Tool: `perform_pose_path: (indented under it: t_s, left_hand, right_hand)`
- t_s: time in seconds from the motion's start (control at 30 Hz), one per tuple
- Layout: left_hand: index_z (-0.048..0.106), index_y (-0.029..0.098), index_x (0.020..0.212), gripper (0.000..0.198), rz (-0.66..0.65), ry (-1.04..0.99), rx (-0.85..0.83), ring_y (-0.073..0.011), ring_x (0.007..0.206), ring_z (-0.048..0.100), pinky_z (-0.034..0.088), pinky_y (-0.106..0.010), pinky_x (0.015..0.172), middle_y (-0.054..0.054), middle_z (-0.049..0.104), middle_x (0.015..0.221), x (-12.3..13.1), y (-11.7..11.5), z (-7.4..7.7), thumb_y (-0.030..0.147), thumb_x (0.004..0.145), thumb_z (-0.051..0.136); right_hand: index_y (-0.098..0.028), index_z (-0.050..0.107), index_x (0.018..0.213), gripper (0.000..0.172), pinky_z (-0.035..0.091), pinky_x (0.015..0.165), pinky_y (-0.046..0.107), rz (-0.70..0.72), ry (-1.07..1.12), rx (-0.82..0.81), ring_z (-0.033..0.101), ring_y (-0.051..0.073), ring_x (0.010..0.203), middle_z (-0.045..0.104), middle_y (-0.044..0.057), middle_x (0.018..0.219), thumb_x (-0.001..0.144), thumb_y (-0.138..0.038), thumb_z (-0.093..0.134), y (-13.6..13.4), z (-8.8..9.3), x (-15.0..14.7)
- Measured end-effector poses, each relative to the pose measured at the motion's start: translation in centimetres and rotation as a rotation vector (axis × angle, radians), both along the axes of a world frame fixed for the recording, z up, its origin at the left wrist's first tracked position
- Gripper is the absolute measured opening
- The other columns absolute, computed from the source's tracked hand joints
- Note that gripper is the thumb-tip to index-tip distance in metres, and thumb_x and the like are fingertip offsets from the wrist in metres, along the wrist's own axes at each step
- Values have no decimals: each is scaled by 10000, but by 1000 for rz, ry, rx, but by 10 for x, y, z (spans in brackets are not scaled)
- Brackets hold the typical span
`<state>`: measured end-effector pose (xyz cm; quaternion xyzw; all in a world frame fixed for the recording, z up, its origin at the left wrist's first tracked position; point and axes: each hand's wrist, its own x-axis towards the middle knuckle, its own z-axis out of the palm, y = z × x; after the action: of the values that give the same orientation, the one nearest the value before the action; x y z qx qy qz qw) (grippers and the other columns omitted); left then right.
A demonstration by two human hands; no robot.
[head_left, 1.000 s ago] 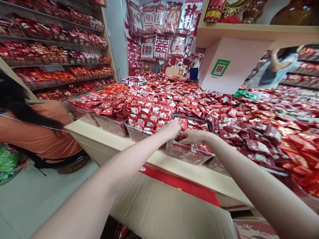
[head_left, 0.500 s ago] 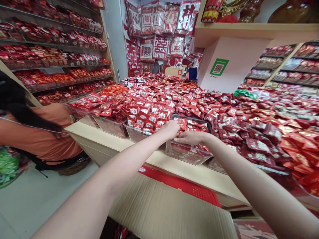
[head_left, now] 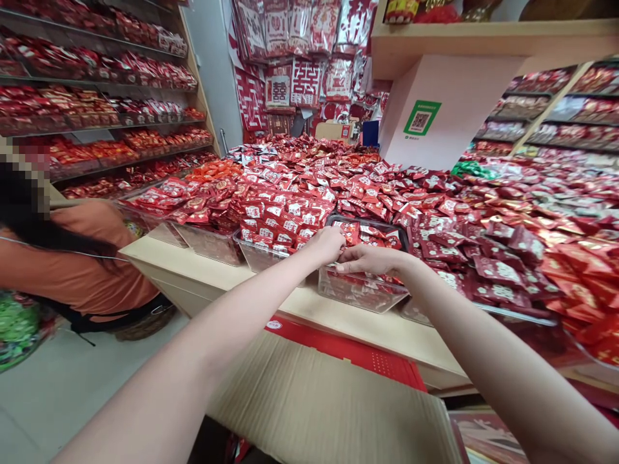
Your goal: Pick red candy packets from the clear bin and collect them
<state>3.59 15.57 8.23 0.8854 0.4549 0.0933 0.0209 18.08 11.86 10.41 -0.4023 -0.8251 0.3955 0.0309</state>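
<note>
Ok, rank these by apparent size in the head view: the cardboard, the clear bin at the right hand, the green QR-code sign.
1. Cardboard, though it seems nearer the camera.
2. Clear bin, partly covered by the right hand.
3. Green QR-code sign.

red packets (head_left: 376,234) carry white print, maroon packets (head_left: 498,269) pale marks — the cardboard flap (head_left: 329,399) is ridged tan.

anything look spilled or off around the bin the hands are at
I see no spill or damage. One oddity: packets in the clear-fronted bin beneath the left hand and right hand sit low, while those in the neighbouring bin on the left heap above its rim.
</note>
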Motion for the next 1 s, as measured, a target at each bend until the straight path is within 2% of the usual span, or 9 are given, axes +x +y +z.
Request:
perform_pose_path:
  t_s: [0.2,0.4,0.53,0.67,0.8,1.0]
  left_hand:
    - [662,182,812,219,-40,-34,16,-164,844,519,391,-251,734,-52,571,914,1,1,1,245,692,489]
    - [668,183,810,206,-42,-27,-67,-152,807,536,397,-218,691,-35,615,877,3,6,11,231,657,540]
    - [672,185,787,201,-48,-7,-164,-120,699,543,390,-186,620,-12,639,778,4,11,19,192,627,552]
    - [667,160,754,203,-48,3,-234,-103,604,525,367,-181,548,-5,635,695,5,14,26,133,617,519]
    - [645,133,752,217,-20,-17,-247,-105,583,501,354,-195,530,-13,619,674,6,12,32,205,702,446]
    - [606,144,830,368,-9,-69,-215,-113,737,524,377,-192,635,-25,618,855,7,9,39,316,821,281]
  right_hand:
    - [-166,600,865,321,358,599,234,-64,63,8,458,106,619,557,-22,716,679,-419,530,5,-3,7]
    - [-151,561,932,292,358,565,222,-79,159,63,436,91,589,542,-19,727,707,-326,496,-1,-10,12]
    - [-152,515,989,322,368,565,223,-130,244,98,448,94,601,545,-9,745,743,-352,460,-7,-12,15]
    - [-157,502,933,290,355,521,210,-172,305,153,425,81,552,503,-27,680,747,-375,462,-7,-6,18]
    - [-171,488,894,234,360,493,206,-249,328,172,418,76,520,474,-42,630,744,-350,481,-6,2,22]
    - [-186,457,933,228,440,559,242,-434,350,143,518,114,638,556,13,773,741,-303,497,-7,0,26]
